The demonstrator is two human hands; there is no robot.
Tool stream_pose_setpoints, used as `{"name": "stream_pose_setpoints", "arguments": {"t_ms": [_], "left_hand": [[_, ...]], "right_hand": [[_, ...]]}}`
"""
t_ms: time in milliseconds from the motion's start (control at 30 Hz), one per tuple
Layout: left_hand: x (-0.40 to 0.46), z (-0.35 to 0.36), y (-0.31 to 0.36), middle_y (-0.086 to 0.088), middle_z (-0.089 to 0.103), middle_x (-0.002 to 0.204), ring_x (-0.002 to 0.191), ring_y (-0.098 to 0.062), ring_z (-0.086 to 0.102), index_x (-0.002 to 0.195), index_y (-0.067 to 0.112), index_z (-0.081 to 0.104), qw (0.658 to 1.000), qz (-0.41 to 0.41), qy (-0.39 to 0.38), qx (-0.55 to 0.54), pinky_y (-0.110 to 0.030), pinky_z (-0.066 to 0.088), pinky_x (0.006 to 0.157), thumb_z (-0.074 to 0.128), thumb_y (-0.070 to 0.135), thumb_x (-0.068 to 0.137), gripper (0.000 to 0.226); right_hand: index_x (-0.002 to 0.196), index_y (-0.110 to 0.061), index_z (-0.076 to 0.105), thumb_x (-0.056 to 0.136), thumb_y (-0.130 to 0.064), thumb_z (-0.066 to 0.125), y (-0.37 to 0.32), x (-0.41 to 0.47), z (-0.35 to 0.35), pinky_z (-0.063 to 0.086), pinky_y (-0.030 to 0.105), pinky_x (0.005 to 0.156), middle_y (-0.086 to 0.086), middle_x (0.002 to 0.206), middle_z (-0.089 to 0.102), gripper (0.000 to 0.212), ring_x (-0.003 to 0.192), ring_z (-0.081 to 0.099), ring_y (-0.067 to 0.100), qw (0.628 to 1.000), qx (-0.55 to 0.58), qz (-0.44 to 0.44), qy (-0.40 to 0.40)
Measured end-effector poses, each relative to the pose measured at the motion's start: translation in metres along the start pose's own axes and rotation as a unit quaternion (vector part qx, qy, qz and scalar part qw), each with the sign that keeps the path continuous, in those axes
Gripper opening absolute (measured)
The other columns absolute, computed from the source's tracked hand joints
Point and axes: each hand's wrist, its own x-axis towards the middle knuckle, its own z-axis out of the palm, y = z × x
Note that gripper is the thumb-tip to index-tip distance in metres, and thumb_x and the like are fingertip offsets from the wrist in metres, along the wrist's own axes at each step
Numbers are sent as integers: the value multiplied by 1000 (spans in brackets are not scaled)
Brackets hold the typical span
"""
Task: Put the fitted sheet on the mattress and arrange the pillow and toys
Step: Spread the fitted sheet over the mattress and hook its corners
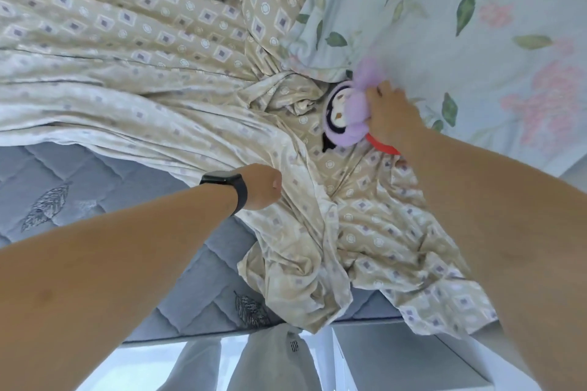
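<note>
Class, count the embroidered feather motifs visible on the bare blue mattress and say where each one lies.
2. One feather motif lies on the mattress at the far left. The other feather motif lies by the near edge, beside the bunched sheet. The sheet may hide more.

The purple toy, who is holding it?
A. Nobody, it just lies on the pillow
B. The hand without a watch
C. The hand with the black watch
B. The right hand, which wears no watch, has its fingers curled round the purple toy beside the flowery pillow, while the left hand with the black watch grips the sheet.
</note>
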Motion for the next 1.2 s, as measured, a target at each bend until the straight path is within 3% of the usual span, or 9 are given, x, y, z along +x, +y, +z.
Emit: {"name": "stream_pose_setpoints", "arguments": {"t_ms": [67,167,300,500,667,833,900,1033,1200], "left_hand": [[0,5,2,-7,62,122,109,-27,60,122,12,60,1000,-2,-9,7,-41,51,94,38,25,103,32],[-3,9,1,-4,59,125,110,-25,58,125,15,58,1000,14,-17,5,-42,50,96,38,27,104,32],[-4,11,-11,-8,63,121,96,-21,55,113,14,59,1000,8,6,0,-41,49,92,39,27,103,26],[-13,24,-25,-3,63,119,108,-26,60,121,17,61,999,-3,24,-32,-45,51,95,38,26,102,31],[-24,51,-53,-2,63,116,104,-25,59,119,18,62,997,-26,37,-61,-44,51,93,38,26,102,30],[-44,82,-83,-11,64,109,85,-23,52,108,9,59,996,-57,13,-61,-35,45,80,32,24,104,31],[-58,89,-91,-11,64,108,88,-26,56,109,7,58,996,-62,13,-69,-36,46,82,29,24,105,33],[-86,103,-96,-5,51,92,81,-20,43,94,18,45,996,-43,32,-73,-32,36,74,30,20,103,17],[-89,132,-125,-6,55,93,81,-21,49,92,14,53,995,-31,36,-84,-33,42,76,34,21,101,22]], "right_hand": [[98,-16,74,88,-19,58,-7,-12,41,40,27,53,8,93,67,19,74,65,26,995,-9,-48,-89],[93,-22,76,76,-14,39,-10,-15,95,22,19,49,7,83,70,42,50,56,20,997,-28,-75,1],[113,-14,60,77,-16,48,-58,-50,45,37,32,61,12,104,57,38,83,56,28,995,-25,94,-17],[111,-9,62,89,-9,51,-132,-61,62,39,34,61,6,103,58,24,89,57,26,991,51,27,-121],[155,-4,22,97,-19,47,-170,-79,102,41,45,104,16,149,43,65,135,44,37,892,257,209,-307],[127,-1,58,100,-14,48,-186,-104,98,45,31,76,15,124,63,31,101,64,30,833,359,264,-328],[117,-4,61,98,-20,46,-195,-119,92,54,36,80,13,116,66,29,88,63,28,836,367,265,-312],[128,-21,55,93,-23,46,-202,-137,77,37,51,104,10,140,41,36,128,38,34,898,221,205,-320],[141,-14,48,99,-17,37,-209,-135,89,18,56,117,10,155,35,43,145,23,38,875,182,214,-394]]}}
